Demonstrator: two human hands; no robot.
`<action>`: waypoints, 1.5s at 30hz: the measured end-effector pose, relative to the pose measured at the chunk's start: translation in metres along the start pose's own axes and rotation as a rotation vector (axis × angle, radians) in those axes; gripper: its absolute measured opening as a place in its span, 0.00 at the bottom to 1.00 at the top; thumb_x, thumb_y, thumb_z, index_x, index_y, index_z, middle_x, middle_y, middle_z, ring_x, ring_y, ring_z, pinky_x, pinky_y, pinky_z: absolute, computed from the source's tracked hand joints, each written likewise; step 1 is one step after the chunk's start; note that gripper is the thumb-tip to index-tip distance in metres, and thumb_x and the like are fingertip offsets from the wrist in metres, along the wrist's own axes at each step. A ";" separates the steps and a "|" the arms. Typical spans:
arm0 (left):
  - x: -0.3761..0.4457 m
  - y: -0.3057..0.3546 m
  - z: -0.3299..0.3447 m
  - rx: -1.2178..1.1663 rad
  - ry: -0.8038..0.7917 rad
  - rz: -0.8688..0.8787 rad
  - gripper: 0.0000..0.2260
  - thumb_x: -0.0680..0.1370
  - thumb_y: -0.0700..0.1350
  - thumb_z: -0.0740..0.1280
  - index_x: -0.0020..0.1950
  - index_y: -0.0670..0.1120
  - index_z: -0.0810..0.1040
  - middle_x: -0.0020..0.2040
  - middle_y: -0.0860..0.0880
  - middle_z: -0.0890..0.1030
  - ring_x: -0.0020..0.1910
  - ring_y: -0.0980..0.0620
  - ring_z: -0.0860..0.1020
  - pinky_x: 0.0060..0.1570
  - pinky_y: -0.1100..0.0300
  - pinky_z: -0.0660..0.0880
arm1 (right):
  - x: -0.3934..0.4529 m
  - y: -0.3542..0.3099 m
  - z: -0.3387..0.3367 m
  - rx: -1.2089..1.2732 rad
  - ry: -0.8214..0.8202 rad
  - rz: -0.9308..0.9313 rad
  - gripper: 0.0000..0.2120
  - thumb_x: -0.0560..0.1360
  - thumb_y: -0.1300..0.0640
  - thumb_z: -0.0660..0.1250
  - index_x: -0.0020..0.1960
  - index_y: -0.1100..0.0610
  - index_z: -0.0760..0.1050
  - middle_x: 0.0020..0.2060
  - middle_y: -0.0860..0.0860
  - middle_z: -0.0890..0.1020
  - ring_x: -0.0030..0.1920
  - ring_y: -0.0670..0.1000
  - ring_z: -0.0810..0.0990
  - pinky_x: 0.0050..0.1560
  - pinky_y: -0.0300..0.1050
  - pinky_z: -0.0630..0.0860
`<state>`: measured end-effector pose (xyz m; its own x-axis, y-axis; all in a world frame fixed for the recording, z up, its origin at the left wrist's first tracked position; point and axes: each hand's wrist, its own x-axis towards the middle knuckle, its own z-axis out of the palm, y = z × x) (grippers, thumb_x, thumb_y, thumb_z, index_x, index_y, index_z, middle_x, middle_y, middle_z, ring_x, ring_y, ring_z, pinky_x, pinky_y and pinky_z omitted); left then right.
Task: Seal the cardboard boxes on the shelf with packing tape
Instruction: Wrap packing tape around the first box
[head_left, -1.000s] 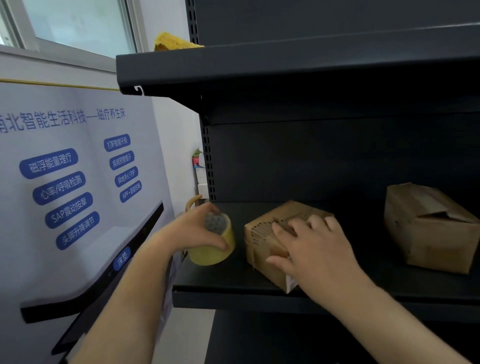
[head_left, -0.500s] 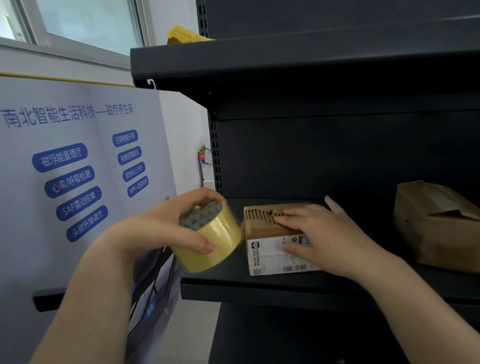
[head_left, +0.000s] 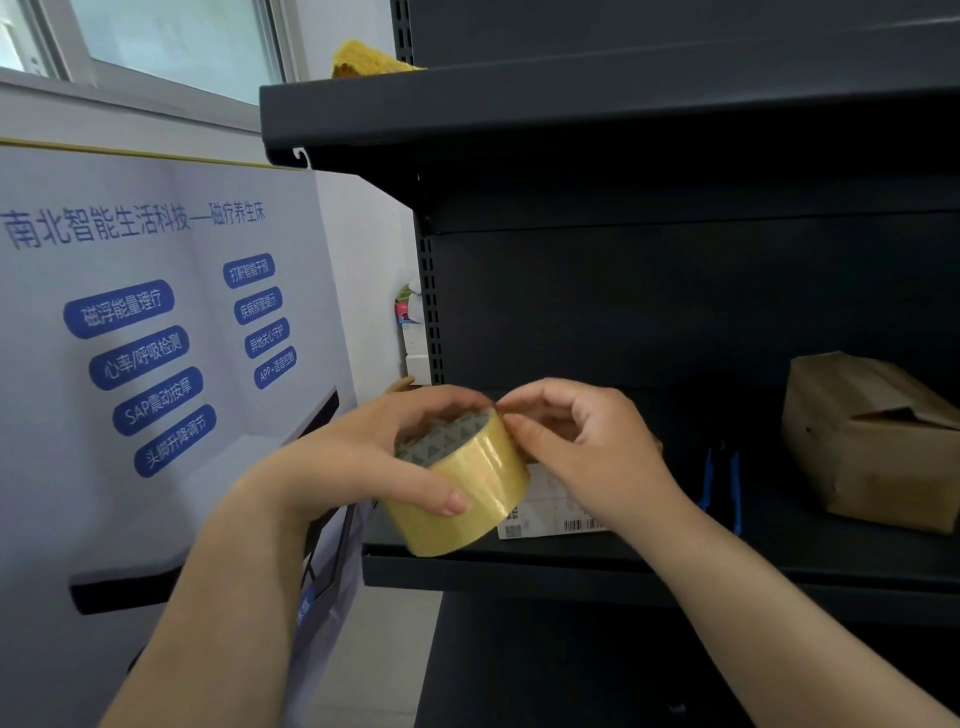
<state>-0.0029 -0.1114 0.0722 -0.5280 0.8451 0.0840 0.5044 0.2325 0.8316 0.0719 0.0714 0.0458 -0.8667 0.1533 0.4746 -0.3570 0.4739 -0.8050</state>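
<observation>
My left hand (head_left: 374, 462) grips a yellowish roll of packing tape (head_left: 467, 493) in front of the dark shelf board (head_left: 571, 566). My right hand (head_left: 587, 457) has its fingertips curled onto the roll's upper edge, picking at the tape. Behind the hands a small cardboard box with a white barcode label (head_left: 550, 512) lies on the shelf, mostly hidden. A second, larger brown cardboard box (head_left: 872, 441) with loose top flaps stands at the right of the same shelf.
A blue-handled tool (head_left: 719, 488) lies on the shelf between the two boxes. An upper shelf (head_left: 571, 104) overhangs, with a yellow object (head_left: 369, 60) on it. A printed display board (head_left: 156, 338) stands to the left of the rack.
My right hand left the small box and came up to the tape roll. My left hand lifted the roll up and to the right, in front of the box.
</observation>
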 end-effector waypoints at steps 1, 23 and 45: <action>-0.001 0.000 0.000 -0.010 -0.012 0.004 0.28 0.57 0.54 0.73 0.56 0.67 0.74 0.54 0.60 0.79 0.55 0.57 0.77 0.49 0.61 0.76 | 0.001 0.000 0.000 0.001 -0.003 0.012 0.05 0.74 0.61 0.67 0.48 0.54 0.81 0.39 0.49 0.85 0.41 0.46 0.83 0.44 0.44 0.81; 0.005 0.000 -0.014 0.113 0.534 0.084 0.18 0.68 0.57 0.70 0.28 0.44 0.78 0.21 0.54 0.73 0.23 0.61 0.71 0.28 0.71 0.68 | 0.048 -0.014 -0.030 0.007 0.068 0.273 0.05 0.75 0.59 0.67 0.42 0.59 0.78 0.30 0.52 0.83 0.30 0.48 0.83 0.37 0.39 0.79; 0.028 -0.025 -0.074 -0.813 -0.098 0.024 0.13 0.66 0.50 0.77 0.36 0.40 0.80 0.20 0.50 0.74 0.18 0.56 0.71 0.20 0.66 0.69 | 0.045 0.017 -0.080 0.123 0.303 0.484 0.06 0.72 0.59 0.70 0.38 0.60 0.79 0.30 0.52 0.79 0.26 0.45 0.76 0.42 0.44 0.80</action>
<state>-0.0810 -0.1293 0.0943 -0.4423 0.8923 0.0900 -0.1581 -0.1764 0.9715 0.0552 0.1557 0.0819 -0.8094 0.5771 0.1090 0.0011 0.1870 -0.9824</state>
